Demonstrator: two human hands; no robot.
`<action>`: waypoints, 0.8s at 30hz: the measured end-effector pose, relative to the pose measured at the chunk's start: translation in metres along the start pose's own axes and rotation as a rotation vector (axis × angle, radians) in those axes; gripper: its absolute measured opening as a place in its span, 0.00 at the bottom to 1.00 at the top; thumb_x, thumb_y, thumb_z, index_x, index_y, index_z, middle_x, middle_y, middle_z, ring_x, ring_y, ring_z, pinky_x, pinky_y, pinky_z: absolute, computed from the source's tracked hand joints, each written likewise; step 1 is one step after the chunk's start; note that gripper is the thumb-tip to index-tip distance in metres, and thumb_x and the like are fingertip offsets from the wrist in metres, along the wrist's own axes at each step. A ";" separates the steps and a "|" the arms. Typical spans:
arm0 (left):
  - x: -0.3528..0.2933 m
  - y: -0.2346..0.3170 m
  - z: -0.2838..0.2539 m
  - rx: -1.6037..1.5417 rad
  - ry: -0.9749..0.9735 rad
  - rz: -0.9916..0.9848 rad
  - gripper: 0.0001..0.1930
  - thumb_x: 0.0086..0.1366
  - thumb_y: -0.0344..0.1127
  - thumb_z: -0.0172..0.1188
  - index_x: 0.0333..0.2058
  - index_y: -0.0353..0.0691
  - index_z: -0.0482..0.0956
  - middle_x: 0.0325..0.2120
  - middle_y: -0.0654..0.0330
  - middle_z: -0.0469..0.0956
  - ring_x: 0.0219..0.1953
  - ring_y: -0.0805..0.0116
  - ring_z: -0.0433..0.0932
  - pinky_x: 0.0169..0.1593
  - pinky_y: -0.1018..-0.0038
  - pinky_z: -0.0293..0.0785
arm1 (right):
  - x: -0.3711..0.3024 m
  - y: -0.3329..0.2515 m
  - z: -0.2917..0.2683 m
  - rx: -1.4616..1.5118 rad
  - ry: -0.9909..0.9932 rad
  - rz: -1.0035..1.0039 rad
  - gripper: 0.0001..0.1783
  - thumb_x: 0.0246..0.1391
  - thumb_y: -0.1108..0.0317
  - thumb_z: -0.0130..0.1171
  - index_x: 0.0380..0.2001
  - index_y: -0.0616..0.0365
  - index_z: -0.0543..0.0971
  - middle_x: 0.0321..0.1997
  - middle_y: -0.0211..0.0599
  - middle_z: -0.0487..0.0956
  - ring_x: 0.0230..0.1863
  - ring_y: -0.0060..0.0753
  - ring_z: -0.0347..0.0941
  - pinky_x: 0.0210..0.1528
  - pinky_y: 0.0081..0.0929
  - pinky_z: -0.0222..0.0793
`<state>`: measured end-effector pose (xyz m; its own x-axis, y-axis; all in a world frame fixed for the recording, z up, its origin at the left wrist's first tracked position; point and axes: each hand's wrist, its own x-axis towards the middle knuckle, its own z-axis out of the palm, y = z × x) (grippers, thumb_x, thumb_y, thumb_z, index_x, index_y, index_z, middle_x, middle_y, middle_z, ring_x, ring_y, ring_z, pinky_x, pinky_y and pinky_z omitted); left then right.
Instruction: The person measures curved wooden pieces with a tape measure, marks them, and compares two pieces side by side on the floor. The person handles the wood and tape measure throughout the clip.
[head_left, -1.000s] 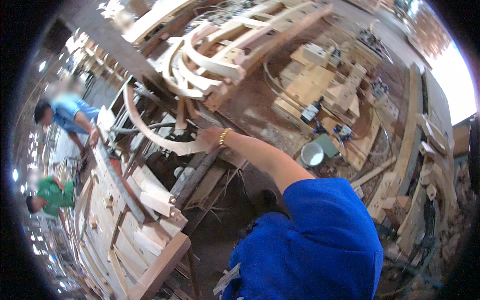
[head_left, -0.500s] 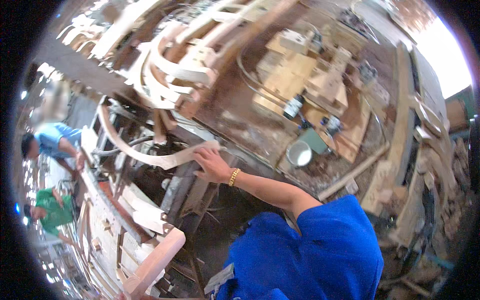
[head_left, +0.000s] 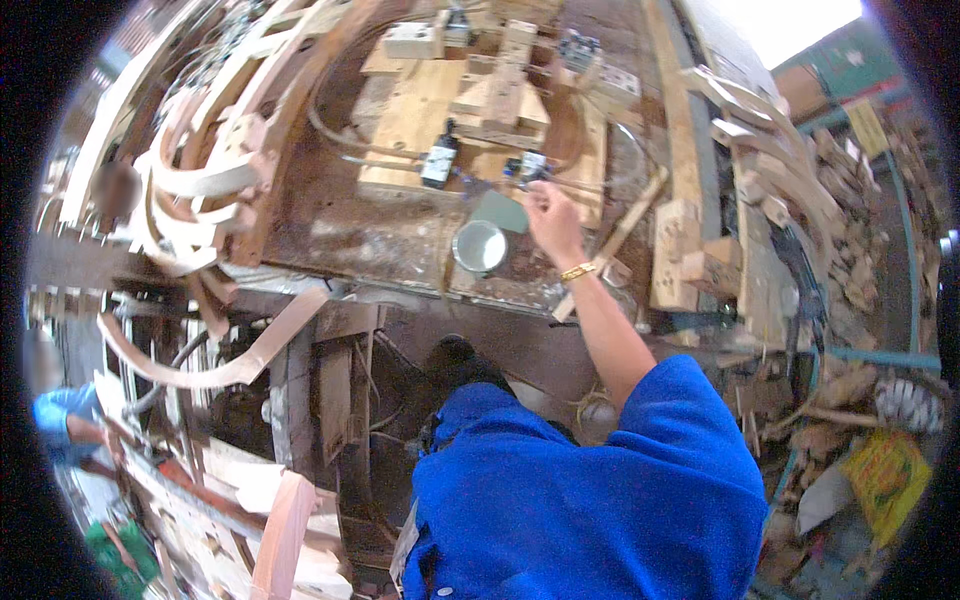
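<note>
My right hand [head_left: 552, 222], with a gold bracelet on the wrist, reaches over the worktable. Its fingers are bent together at the near side of a small black-and-white fitting [head_left: 530, 168], which looks like a valve. What the fingertips hold, if anything, is too blurred to make out. A similar black-and-white fitting [head_left: 438, 160] with hoses stands to the left. Just left of the hand are a flat green piece [head_left: 500, 212] and a round pale container [head_left: 480, 247]. A curved wooden piece [head_left: 210, 375] rests at the left, apart from my hand. My left hand is not visible.
The brown worktable [head_left: 330, 220] carries stacked wooden blocks [head_left: 500, 90] and a loose wooden strip [head_left: 630, 215]. Curved wooden parts [head_left: 205, 180] crowd its left side. Scrap wood [head_left: 850, 210] is heaped at the right. Two other people, in light blue [head_left: 65, 430] and green [head_left: 120, 555], are at far left.
My right hand has let go of the curved wooden piece and moved right and away, over the table to the fitting. The whole view has turned, shifting the scene leftward.
</note>
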<state>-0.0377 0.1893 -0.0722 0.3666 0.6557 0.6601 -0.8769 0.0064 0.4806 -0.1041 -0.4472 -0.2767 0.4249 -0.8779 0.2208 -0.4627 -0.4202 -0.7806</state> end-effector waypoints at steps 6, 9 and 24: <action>0.009 -0.020 0.000 0.015 0.072 0.000 0.18 0.68 0.61 0.50 0.43 0.57 0.79 0.31 0.69 0.81 0.30 0.69 0.80 0.39 0.65 0.78 | -0.058 0.025 -0.033 -0.068 0.018 0.125 0.10 0.52 0.64 0.62 0.32 0.60 0.82 0.29 0.41 0.84 0.33 0.40 0.83 0.38 0.31 0.75; 0.014 -0.027 -0.004 0.008 0.044 -0.012 0.18 0.68 0.61 0.50 0.43 0.58 0.79 0.32 0.69 0.81 0.30 0.69 0.79 0.39 0.65 0.78 | -0.067 0.046 -0.074 -0.186 0.059 0.301 0.11 0.54 0.64 0.61 0.31 0.62 0.82 0.29 0.41 0.84 0.30 0.36 0.82 0.37 0.30 0.75; 0.031 -0.021 -0.042 0.104 -0.077 0.043 0.22 0.66 0.62 0.51 0.48 0.53 0.73 0.35 0.63 0.77 0.34 0.66 0.77 0.41 0.62 0.76 | -0.082 0.069 -0.081 -0.360 -0.077 0.256 0.10 0.52 0.67 0.60 0.36 0.59 0.83 0.34 0.44 0.84 0.38 0.42 0.82 0.42 0.35 0.75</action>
<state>-0.0211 0.2411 -0.0859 0.3558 0.5940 0.7215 -0.8568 -0.1009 0.5056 -0.2342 -0.4227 -0.3017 0.3115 -0.9502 -0.0082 -0.7962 -0.2563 -0.5481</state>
